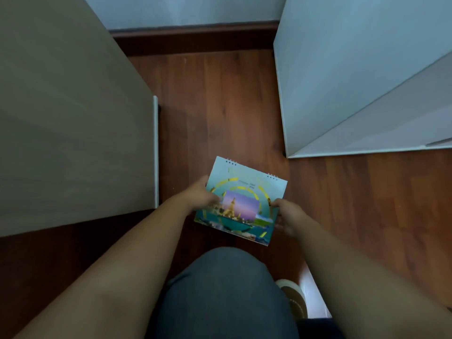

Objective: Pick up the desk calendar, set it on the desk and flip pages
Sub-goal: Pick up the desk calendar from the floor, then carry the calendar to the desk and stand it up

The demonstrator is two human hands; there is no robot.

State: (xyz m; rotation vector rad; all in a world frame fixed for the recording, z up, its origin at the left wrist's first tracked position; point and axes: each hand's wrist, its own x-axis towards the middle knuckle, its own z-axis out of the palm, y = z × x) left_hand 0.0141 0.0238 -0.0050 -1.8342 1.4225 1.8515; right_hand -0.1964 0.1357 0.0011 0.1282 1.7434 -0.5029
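Observation:
The desk calendar (241, 200) is a spiral-bound card with a teal cover, yellow arcs and a temple photo. It is held low over the wooden floor (220, 106), spiral edge pointing away from me. My left hand (204, 193) grips its left edge, thumb on the cover. My right hand (287, 215) pinches its right edge. The grey-brown desk (73, 118) fills the left side of the view, its top above the calendar.
A white cabinet or furniture panel (354, 81) stands at the right. A dark skirting board and pale wall (190, 33) close the far end of the gap. My knee in grey fabric (220, 289) and a shoe (293, 297) are below the calendar.

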